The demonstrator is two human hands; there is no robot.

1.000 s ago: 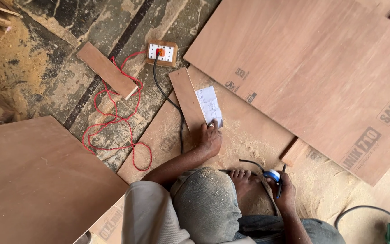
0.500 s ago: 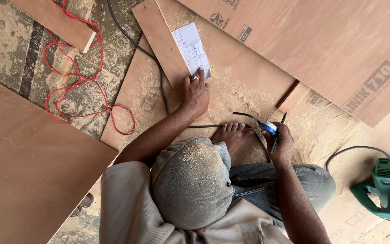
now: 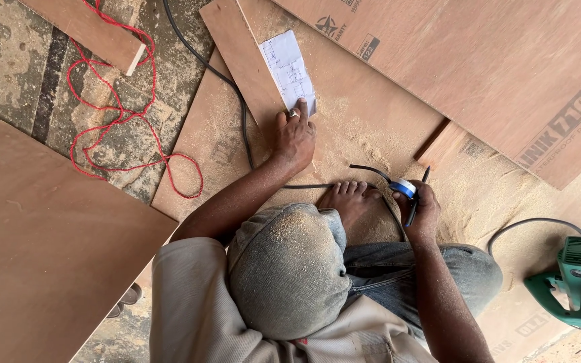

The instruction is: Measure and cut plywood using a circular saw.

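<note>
grey dust-speckled cap [image 3: 289,269], beige short-sleeved shirt [image 3: 189,309], blue jeans [image 3: 405,269], bare foot [image 3: 351,202]

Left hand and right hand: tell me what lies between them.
In the head view, a bare foot and a black cable on sawdust lie between the left hand and the right hand.

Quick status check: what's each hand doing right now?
Left hand: open, fingers pressing flat on the white paper sheet lying on the plywood strip.
Right hand: closed around a blue tape measure.
</note>
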